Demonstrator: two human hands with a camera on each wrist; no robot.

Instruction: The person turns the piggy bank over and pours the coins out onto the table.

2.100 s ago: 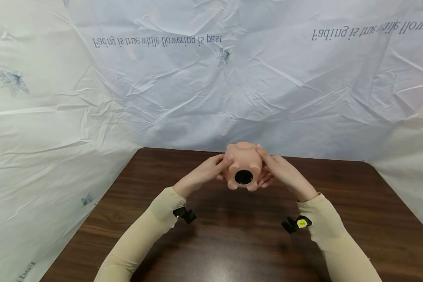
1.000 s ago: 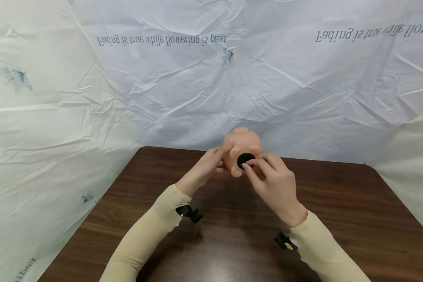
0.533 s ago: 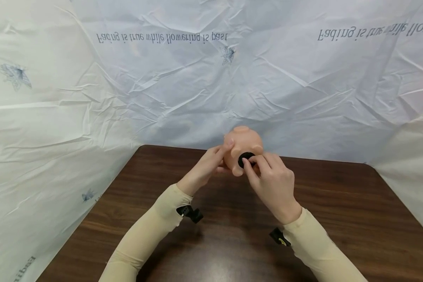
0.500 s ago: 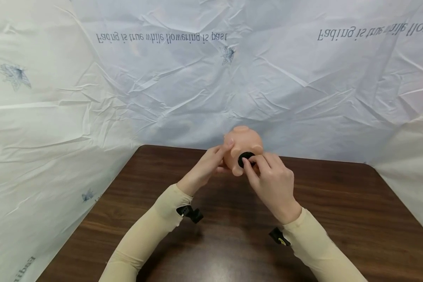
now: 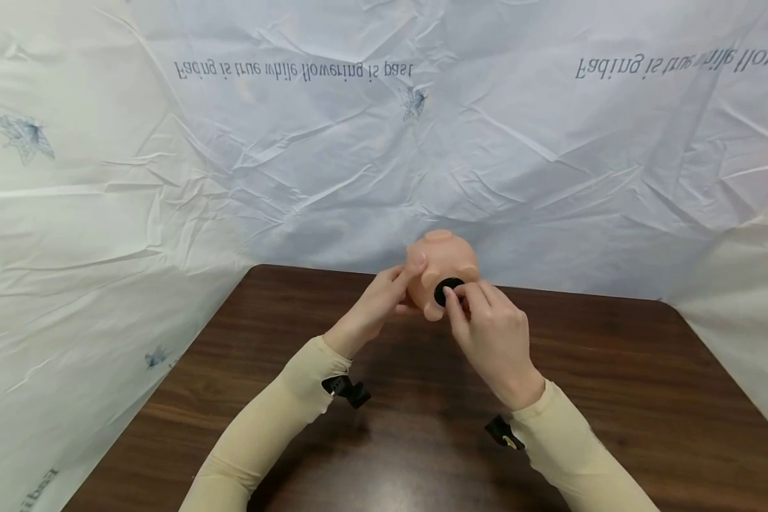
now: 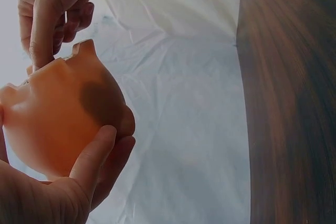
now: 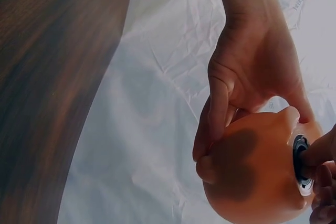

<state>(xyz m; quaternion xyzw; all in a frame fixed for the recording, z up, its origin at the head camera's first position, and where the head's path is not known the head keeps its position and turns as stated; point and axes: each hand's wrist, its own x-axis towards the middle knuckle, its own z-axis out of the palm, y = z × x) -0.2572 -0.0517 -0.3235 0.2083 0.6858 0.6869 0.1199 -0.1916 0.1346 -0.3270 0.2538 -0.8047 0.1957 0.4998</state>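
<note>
A peach-coloured piggy bank is held above the far part of the table, tilted so its underside with stubby feet faces me. My left hand grips its left side, thumb on the body and fingers curled beneath. In that underside sits a round black plug. My right hand pinches at the plug with thumb and forefinger, partly covering it. From the right wrist view, fingers reach into the recessed black plug. A dark patch shows through the translucent body of the piggy bank in the left wrist view.
A dark brown wooden table lies under both forearms. Behind it and at the sides hangs a wrinkled white sheet with butterflies and upside-down lettering. Black straps with small devices are on both wrists, over cream sleeves.
Both hands first held the piggy bank by its sides. It then rose and tilted, and my right hand moved onto the black plug. Over the last half second the right hand turned slightly.
</note>
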